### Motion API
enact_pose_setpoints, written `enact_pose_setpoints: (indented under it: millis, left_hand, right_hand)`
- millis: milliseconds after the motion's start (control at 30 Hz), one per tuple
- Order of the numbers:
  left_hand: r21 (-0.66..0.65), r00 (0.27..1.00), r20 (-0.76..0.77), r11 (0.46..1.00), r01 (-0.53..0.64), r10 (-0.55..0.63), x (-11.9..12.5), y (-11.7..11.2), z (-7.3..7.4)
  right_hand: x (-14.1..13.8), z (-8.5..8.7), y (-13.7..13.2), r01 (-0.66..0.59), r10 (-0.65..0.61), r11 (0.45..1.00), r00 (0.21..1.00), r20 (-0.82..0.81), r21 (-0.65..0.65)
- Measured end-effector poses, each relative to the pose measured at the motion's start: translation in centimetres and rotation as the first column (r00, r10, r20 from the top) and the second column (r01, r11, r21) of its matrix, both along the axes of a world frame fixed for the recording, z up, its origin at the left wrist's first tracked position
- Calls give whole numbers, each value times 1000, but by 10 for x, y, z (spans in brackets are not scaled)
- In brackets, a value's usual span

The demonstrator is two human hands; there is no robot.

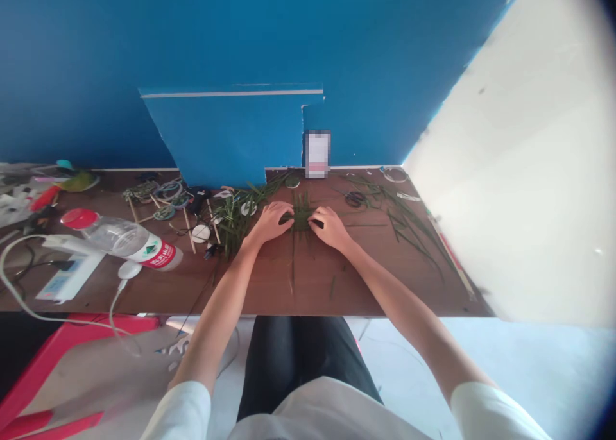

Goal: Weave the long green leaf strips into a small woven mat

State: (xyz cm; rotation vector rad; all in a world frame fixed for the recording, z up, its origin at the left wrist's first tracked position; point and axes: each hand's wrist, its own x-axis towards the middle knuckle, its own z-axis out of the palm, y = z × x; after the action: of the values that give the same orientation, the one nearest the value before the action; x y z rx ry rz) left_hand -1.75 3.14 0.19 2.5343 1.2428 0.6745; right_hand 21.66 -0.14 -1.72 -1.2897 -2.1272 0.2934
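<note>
A small piece of woven green leaf strips [301,220] lies on the brown table, its loose ends sticking out toward the wall and toward me. My left hand [275,222] grips its left edge between thumb and fingers. At the right edge, the thumb and fingers of my right hand [331,227] pinch the weave. Fingertips on both sides partly cover the strips. Beyond the right hand lie dark-handled scissors [355,199]. A pile of green leaf strips [235,225] rests beside my left hand.
At the left, a red-capped plastic bottle [139,241] lies near a white power strip [72,273] with cables. Sticks and rolls of tape [166,193] clutter the back left. More leaf strips [409,219] lie at the right. A blurred phone-like rectangle [318,153] leans against the blue wall.
</note>
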Motion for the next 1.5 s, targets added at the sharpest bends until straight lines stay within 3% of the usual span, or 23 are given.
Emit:
enact_pose_setpoints:
  millis: [200, 500, 900, 1100, 1500]
  left_hand:
    - [-72, 993, -72, 994, 87, -92, -11, -2, 4]
    - [-10, 994, -73, 997, 78, -79, -12, 3, -2]
    - [49, 996, -6, 995, -86, 86, 3, 4, -9]
    - [56, 986, -7, 985, -163, 164, 15, 6, -7]
    - [56, 981, -43, 981, -188, 191, 18, 6, -7]
  right_hand:
    - [-1, 2, -3, 159, -159, 987, 987, -9, 16]
    - [-3, -4, 0, 138, -138, 990, 990, 43, -2]
    - [-3, -1, -3, 155, -157, 988, 982, 103, 28]
    - [-5, 3, 1, 211, -223, 973, 963, 154, 92]
    - [-7, 4, 3, 256, -257, 966, 946, 199, 31]
